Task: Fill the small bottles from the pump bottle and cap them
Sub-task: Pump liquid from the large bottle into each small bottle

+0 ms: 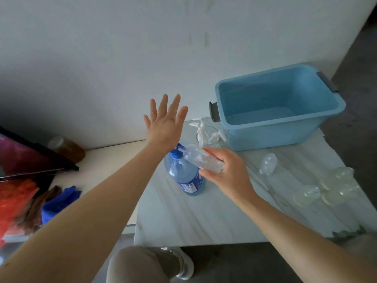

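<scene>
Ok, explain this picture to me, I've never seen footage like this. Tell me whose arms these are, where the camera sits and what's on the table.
There is no machine: the camera sits on a person's head and looks down at their own two bare arms. The left hand is open, fingers spread, its heel over the top of the tall blue pump bottle. The right hand grips a small clear plastic bottle, tilted with its mouth at the pump's spout. On the white marbled table lie more small clear bottles to the right; behind stands a light blue plastic tub, and beside it some white pump tops.
</scene>
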